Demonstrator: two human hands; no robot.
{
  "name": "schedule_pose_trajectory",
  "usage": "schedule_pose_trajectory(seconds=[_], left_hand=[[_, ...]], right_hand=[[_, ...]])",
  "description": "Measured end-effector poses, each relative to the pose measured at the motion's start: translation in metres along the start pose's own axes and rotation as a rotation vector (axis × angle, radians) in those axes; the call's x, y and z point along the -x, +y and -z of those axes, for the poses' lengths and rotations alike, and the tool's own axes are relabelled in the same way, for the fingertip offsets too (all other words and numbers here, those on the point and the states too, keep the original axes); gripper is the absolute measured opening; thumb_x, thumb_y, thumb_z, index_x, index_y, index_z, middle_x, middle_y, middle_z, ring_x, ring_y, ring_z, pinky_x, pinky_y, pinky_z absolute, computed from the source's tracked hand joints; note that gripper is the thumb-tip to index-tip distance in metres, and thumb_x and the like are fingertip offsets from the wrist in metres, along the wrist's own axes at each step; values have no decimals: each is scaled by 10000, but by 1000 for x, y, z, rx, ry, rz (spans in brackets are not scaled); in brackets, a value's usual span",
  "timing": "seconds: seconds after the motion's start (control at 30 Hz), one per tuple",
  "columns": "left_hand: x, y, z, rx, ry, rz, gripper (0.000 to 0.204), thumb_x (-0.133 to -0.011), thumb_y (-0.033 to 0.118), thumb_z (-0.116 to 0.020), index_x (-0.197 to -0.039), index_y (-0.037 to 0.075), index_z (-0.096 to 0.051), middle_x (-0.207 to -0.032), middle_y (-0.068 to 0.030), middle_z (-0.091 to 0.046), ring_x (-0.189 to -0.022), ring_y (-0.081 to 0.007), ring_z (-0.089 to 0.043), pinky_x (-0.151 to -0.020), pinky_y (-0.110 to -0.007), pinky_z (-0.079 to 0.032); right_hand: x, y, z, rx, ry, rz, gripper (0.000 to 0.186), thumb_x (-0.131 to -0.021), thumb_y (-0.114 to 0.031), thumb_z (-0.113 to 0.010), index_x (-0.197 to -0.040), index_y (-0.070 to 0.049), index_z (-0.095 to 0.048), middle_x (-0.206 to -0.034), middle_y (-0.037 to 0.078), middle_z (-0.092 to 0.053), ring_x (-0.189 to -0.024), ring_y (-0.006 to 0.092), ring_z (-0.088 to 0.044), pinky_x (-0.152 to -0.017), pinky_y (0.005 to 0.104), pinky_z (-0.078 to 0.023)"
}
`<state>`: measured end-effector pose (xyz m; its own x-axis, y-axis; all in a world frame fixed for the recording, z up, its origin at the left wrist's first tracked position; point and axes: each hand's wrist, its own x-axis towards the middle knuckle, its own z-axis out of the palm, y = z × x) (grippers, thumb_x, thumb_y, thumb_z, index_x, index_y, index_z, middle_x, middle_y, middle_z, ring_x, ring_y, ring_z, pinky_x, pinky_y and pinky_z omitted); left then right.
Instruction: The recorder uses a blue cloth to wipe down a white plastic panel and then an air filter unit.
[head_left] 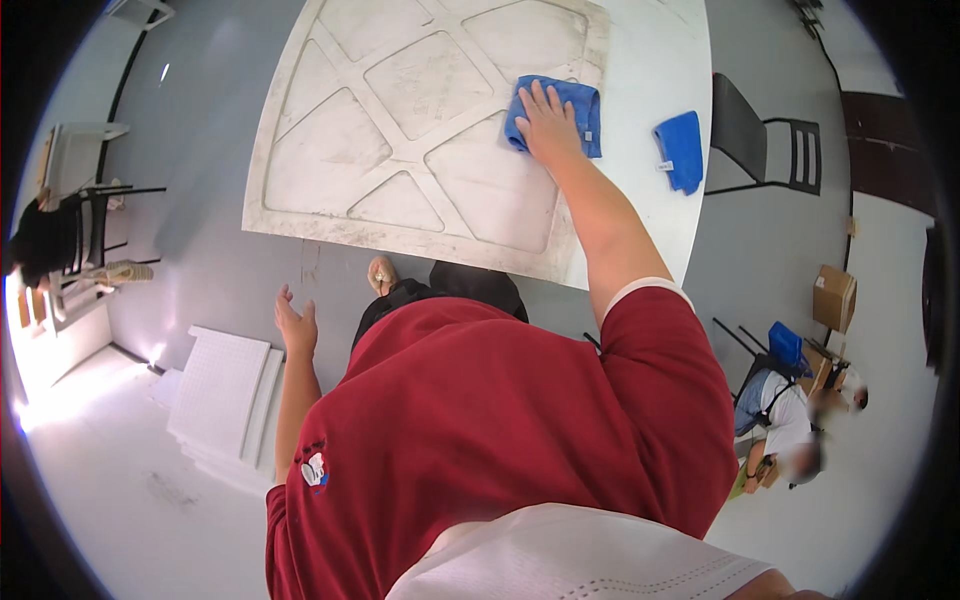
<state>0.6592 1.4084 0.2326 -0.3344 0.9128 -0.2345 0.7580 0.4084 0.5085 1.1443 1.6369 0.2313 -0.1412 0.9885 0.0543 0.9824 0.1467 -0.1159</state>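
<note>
- One left hand [296,328], at 9 o'clock from the red shirt [500,420], hangs open over the floor, fingers loosely spread, holding nothing.
- One stack of white panels [222,395] lies on the floor at 8 o'clock.
- One right hand [547,125] lies flat, fingers spread, pressing one blue cloth [556,113] onto one dusty panel [400,120] at 12 o'clock.
- A second blue cloth [681,150] lies on the white table [650,70], at 3 o'clock from the first.
- One black chair [765,150] stands beyond.

The right hand [545,125] lies flat on a blue cloth [556,112] on the ribbed white panel [400,130]; the panel's raised ribs cross any sideways sweep, while its sunken fields lie bare. A second blue cloth [680,150] sits on the white table [650,70] to the right, apart from the panel edge. The left hand [295,325] hangs open in free air below the panel, above stacked white boards [225,395]. A black chair [765,145] stands past the table.
</note>
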Motion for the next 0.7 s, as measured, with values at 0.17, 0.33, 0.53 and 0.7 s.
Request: schedule_pose_trajectory(seconds=[0.17, 0.33, 0.53, 0.7], left_hand=[[20, -14, 2, -40, 52, 41, 572, -756, 148, -628, -1259, 30, -383, -1156, -164, -489, -1095, -303, -446, -948, -422, -309], [29, -27, 4, -37, 47, 80, 566, -758, 172, -632, -1249, 25, -392, -1153, -169, -492, -1086, -308, -458, -943, -418, -320], [1, -30, 3, -35, -32, 32, 563, -758, 160, -629, -1249, 20, -391, -1145, -180, -498, -1096, -316, -452, -937, -428, -326], [-27, -26, 14, 43, -25, -92, 569, -754, 128, -628, -1254, 6, -383, -1140, -192, -497, -1085, -329, -457, -933, -426, -334]], right_hand=[[-28, 31, 11, 160, -42, -198, 569, -893, -428, -387, -1389, -176, -267, -1460, 89, -198, -1335, 323, -180, -1037, 560, -163], [-29, 12, 9, 34, -46, -342, 621, -873, -486, -389, -1397, -182, -250, -1463, 104, -182, -1336, 321, -175, -1031, 574, -148], [12, -32, 4, 78, -14, -309, 604, -863, -465, -423, -1380, -182, -293, -1445, 104, -232, -1321, 296, -221, -988, 548, -219], [38, -54, -9, 59, 86, -296, 499, -852, -335, -497, -1315, -175, -398, -1411, 59, -308, -1251, 265, -321, -895, 497, -306]])
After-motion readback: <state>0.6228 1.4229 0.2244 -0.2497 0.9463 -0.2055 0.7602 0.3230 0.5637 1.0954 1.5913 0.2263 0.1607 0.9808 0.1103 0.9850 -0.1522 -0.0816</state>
